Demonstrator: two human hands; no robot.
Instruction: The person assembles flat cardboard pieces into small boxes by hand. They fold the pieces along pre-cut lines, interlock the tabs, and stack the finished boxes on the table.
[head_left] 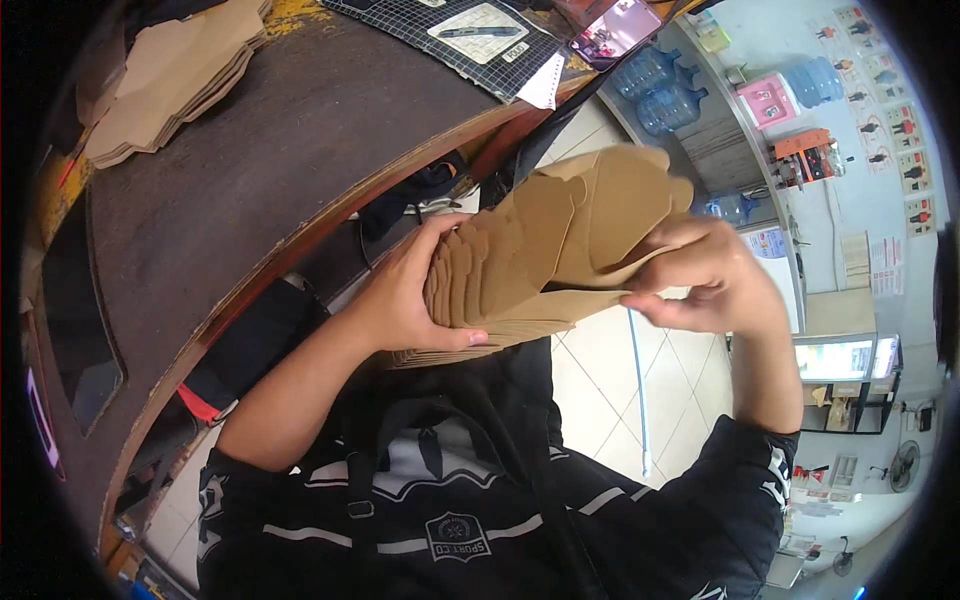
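Note:
A thick stack of tan, flat cut pieces with curved edges (515,240) is held up in front of my chest. I cannot tell whether they are leather or board. My left hand (415,290) grips the left end of the stack, its thumb lying along the near side. At the right end, my right hand (700,275) pinches the edge of one piece between thumb and fingers. There the pieces are parted, with a dark gap between them. The stack's far right end is slightly blurred.
On the dark worktable (250,170) to the left lies another pile of tan pieces (180,80). A black gridded cutting mat (450,40) and a phone (615,32) rest at its far end. Blue water jugs (665,100) stand on a shelf beyond tiled floor (600,370).

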